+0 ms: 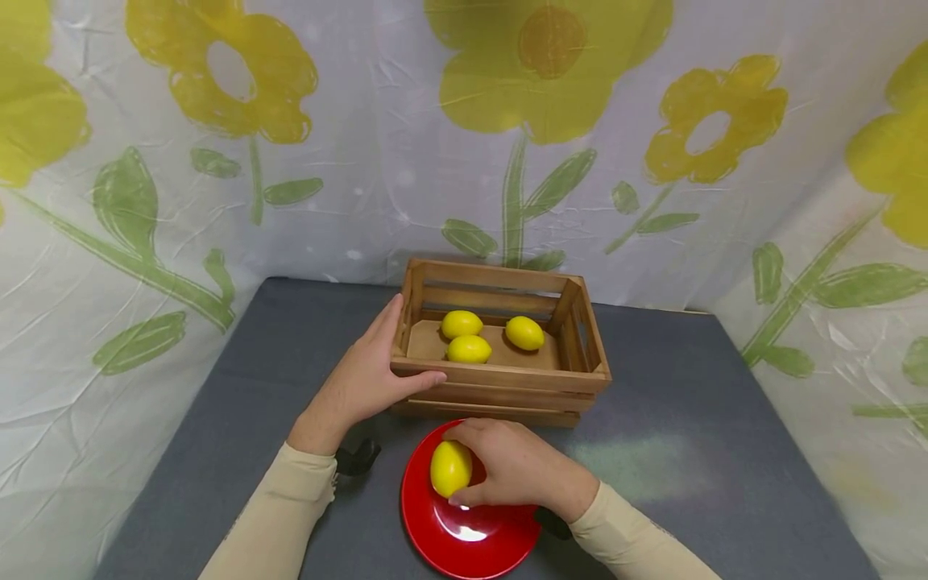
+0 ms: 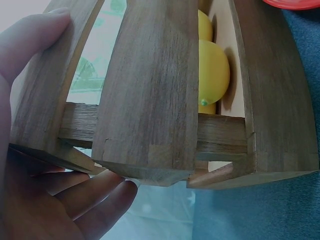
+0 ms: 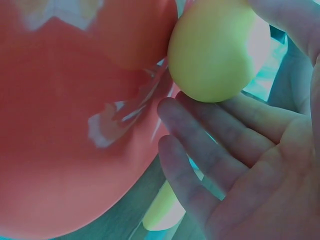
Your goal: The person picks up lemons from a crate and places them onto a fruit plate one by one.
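Note:
In the head view, a yellow lemon (image 1: 451,469) is on a round red plate (image 1: 464,548), and my right hand (image 1: 511,467) holds it between thumb and fingers. The right wrist view shows the same lemon (image 3: 217,50) with fingertips against its side and the thumb at its top. My left hand (image 1: 373,366) grips the left end of a slatted wooden crate (image 1: 500,377), the thumb lying over the front rail. Through the left wrist view, the fingers pass behind the crate's slats (image 2: 150,90). Inside the crate lie three lemons (image 1: 468,349).
A dark grey tabletop (image 1: 696,403) carries the crate and the plate, the plate just in front of the crate. Behind it hangs a pale curtain (image 1: 384,161) with large yellow flowers. Dark straps (image 1: 358,457) sit at the wrists.

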Tool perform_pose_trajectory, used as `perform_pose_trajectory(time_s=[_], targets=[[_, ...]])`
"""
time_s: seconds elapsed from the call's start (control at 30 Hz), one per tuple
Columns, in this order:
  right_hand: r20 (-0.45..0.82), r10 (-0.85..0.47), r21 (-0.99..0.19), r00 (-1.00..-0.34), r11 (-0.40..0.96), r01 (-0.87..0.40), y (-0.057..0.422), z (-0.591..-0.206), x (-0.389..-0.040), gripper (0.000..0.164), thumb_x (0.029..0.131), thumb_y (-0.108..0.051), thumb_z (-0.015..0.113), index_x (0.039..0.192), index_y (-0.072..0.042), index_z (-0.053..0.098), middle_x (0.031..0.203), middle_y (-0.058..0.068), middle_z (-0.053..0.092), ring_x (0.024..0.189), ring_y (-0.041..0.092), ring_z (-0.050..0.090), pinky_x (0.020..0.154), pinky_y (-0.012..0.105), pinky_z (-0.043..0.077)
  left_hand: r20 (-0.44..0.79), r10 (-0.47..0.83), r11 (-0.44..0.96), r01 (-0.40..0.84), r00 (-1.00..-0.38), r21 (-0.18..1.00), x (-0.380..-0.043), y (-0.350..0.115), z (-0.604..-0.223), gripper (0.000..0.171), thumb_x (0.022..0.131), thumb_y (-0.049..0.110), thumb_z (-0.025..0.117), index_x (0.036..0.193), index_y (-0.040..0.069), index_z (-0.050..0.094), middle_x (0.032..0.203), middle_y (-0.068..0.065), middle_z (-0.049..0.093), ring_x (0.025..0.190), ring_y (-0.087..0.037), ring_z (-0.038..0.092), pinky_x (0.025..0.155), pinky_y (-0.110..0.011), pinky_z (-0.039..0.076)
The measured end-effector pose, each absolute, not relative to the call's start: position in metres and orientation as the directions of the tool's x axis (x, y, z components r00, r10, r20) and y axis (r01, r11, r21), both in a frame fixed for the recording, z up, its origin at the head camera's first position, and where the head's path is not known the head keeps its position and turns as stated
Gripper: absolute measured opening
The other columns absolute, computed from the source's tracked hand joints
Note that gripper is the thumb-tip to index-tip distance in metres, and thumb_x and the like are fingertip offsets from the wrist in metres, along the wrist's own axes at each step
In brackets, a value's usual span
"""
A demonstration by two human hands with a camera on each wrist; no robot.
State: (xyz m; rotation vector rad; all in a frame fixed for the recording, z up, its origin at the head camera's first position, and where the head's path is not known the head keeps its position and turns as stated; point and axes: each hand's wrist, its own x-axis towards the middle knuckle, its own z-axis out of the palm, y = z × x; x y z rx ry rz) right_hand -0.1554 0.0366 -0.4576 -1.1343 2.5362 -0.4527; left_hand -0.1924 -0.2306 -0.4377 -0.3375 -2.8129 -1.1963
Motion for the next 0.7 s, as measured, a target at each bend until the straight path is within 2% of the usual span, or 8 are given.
perform_pose_trajectory(time_s=[0.23, 0.53, 0.7], targets=[[-0.160, -0.760, -0.392, -0.629, 0.634, -0.667, 0.036, -0.458, -0.156, 0.077, 0.083, -0.056, 0.088, 0.148, -0.020, 0.065, 0.137, -0.007, 0.072, 0.114, 0.007, 0.067, 0.104, 0.030, 0.060, 0.151, 0.178, 0.679, 0.232, -0.972, 0.697, -0.194, -0.231, -0.439, 0.138, 0.079, 0.083, 0.077, 0.176, 0.023, -0.001, 0.184, -0.002, 0.007, 0.167, -0.035, 0.027, 0.128, -0.063, 0.036], [-0.141, -0.772, -0.370, -0.620, 0.622, -0.690, 0.036, -0.448, -0.157, 0.082, 0.083, -0.063, 0.086, 0.150, -0.021, 0.063, 0.140, -0.009, 0.071, 0.123, 0.010, 0.068, 0.107, 0.036, 0.060, 0.137, 0.177, 0.684, 0.222, -0.975, 0.695, -0.191, -0.232, -0.440, 0.138, 0.080, 0.079, 0.080, 0.176, 0.022, -0.001, 0.184, -0.004, 0.008, 0.166, -0.038, 0.027, 0.127, -0.065, 0.036], [-0.128, -0.775, -0.325, -0.619, 0.622, -0.712, 0.038, -0.431, -0.162, 0.082, 0.084, -0.062, 0.086, 0.150, -0.019, 0.064, 0.140, -0.004, 0.072, 0.121, 0.012, 0.069, 0.103, 0.037, 0.063, 0.141, 0.171, 0.667, 0.220, -0.975, 0.711, -0.192, -0.231, -0.439, 0.137, 0.080, 0.078, 0.081, 0.176, 0.022, 0.000, 0.184, -0.003, 0.007, 0.166, -0.036, 0.027, 0.127, -0.064, 0.037]])
